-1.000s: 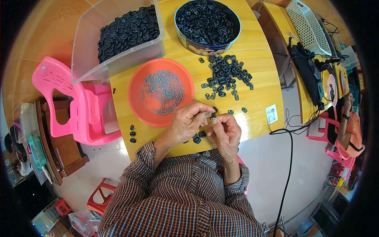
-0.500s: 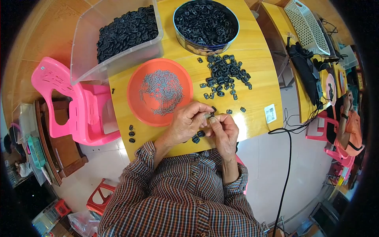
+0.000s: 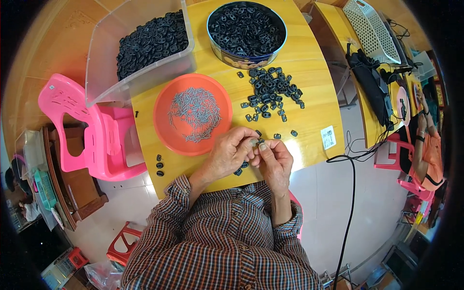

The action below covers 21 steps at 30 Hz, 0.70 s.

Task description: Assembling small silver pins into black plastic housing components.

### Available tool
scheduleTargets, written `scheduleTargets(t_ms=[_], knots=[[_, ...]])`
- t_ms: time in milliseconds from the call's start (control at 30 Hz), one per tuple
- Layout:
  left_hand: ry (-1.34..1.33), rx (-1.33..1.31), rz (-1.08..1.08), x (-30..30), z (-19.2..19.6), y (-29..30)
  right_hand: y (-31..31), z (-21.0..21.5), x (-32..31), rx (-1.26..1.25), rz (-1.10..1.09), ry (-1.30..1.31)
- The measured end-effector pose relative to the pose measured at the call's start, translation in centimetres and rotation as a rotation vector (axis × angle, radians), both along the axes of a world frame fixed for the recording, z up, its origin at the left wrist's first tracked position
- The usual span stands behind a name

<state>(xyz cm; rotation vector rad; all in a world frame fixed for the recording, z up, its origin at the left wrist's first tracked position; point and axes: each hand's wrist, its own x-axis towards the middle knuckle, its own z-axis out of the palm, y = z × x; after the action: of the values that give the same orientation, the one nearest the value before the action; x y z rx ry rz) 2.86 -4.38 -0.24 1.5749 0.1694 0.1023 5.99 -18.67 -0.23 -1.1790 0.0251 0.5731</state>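
Barely any change vs a sec ago: my left hand (image 3: 231, 152) and right hand (image 3: 274, 157) still pinched together on one small black part (image 3: 261, 142), fingertips closed. Loose pile (image 3: 270, 89) sits ahead of hands, orange dish (image 3: 166, 130) ahead-left. Same piece still in work.

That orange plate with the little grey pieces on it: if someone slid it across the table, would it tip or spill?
Probably not tip: the orange plate looks wide, shallow and flat-seated on the yellow table. It likely slides easily, seeming thin and light. The small grey pieces lie loose in its middle, so a quick shove might scatter them toward the low rim.
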Motion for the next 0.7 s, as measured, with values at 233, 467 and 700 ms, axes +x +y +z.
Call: scheduleTargets(t_ms=[233,467,700], knots=[[0.002,-0.016,0.022,0.0,-0.3,-0.3,-0.1,0.8,-0.1,-0.086,0.018,-0.048],[-0.003,-0.042,0.028,0.0,-0.7,-0.5,-0.2,0.9,-0.1,-0.115,0.021,-0.075],[0.004,-0.030,0.032,0.1,-0.4,-0.5,0.0,1.1,-0.3,-0.121,-0.034,-0.023]])
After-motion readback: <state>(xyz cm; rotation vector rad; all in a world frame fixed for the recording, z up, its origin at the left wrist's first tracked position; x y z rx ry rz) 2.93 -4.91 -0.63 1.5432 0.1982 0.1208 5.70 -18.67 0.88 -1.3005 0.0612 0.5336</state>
